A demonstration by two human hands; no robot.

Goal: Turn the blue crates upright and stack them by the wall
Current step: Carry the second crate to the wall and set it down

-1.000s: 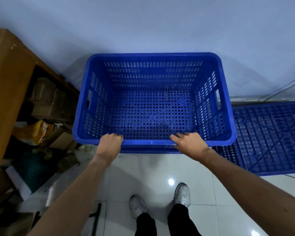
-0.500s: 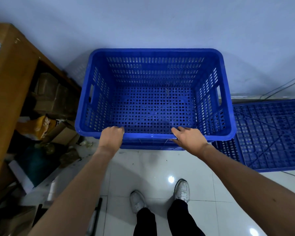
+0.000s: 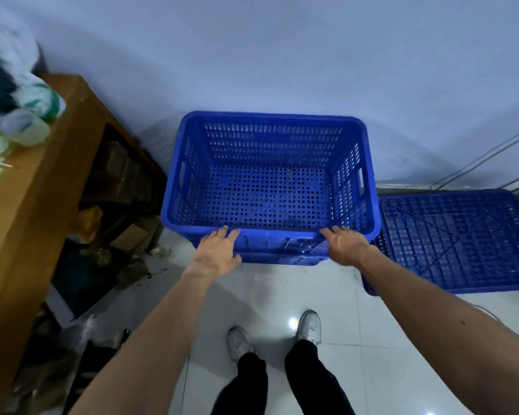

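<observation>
An upright blue crate [image 3: 267, 163] stands against the pale wall [image 3: 282, 55], nested on top of another blue crate [image 3: 279, 254] whose side shows just below its near rim. My left hand [image 3: 218, 251] and my right hand [image 3: 346, 245] lie with straight fingers at the near rim, fingertips touching it and gripping nothing. To the right, a third blue crate [image 3: 456, 238] lies upside down on the floor, its ribbed bottom facing up.
A wooden shelf unit [image 3: 39, 205] with boxes and clutter stands to the left, with bags on its top. Cables [image 3: 480, 163] run down the wall at right. My feet [image 3: 276, 336] stand on the white tiled floor [image 3: 282, 295].
Both hands gripped the near rim before; now the fingers have straightened and only touch it. The crate has settled lower onto the one beneath, and my view has pulled back.
</observation>
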